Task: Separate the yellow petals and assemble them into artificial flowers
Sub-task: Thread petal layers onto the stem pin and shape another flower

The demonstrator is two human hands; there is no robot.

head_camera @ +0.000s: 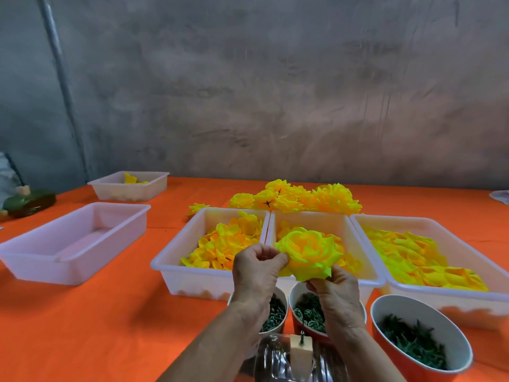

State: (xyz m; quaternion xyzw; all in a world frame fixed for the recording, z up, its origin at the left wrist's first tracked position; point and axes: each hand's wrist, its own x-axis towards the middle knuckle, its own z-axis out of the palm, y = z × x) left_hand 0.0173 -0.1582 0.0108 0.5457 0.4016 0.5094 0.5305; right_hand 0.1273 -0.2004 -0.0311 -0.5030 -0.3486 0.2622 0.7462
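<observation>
I hold a yellow artificial flower [309, 253] up over the middle white tray [304, 219]. My left hand [257, 271] pinches its left petal edge, and my right hand [334, 295] grips it from below. Loose yellow petals fill the left tray [179, 244], the middle tray and the right tray [468, 299]. Finished yellow flowers [297, 198] lie in a pile behind the trays on the orange cloth.
Three paper cups with green parts stand in front of the trays: left cup [276, 312], middle cup [305, 310], right cup [418, 334]. A wooden block with a pin [301, 344] sits near me. An empty tray [74, 241] and a small tray [129, 184] stand at left.
</observation>
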